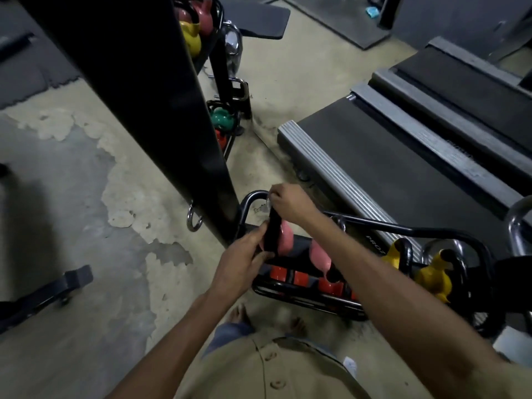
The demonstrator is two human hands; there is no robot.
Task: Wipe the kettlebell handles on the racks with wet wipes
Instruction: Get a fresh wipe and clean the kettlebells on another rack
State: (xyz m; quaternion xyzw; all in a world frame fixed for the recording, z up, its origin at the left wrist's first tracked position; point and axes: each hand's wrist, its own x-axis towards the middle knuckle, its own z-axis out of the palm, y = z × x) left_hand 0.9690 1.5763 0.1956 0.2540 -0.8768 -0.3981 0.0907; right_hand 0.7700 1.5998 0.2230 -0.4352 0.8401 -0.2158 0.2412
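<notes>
Head view, looking down: the left hand (244, 254) grips the lower part of a black kettlebell handle (272, 234), fingers closed around it. The right hand (290, 201) is pinched shut at the top of that same handle, with a small pale scrap, apparently the wet wipe (269, 200), showing at its fingertips. The handle belongs to a pink kettlebell (285, 240) sitting at the left end of a low black rack (374, 224). A second pink kettlebell (321, 256) stands just beside it, and yellow kettlebells (431, 276) sit farther right on the same rack. Beyond the rack lies a treadmill (388, 168); a dark upright post (161, 110) rises to the left over worn concrete floor (86, 197).
</notes>
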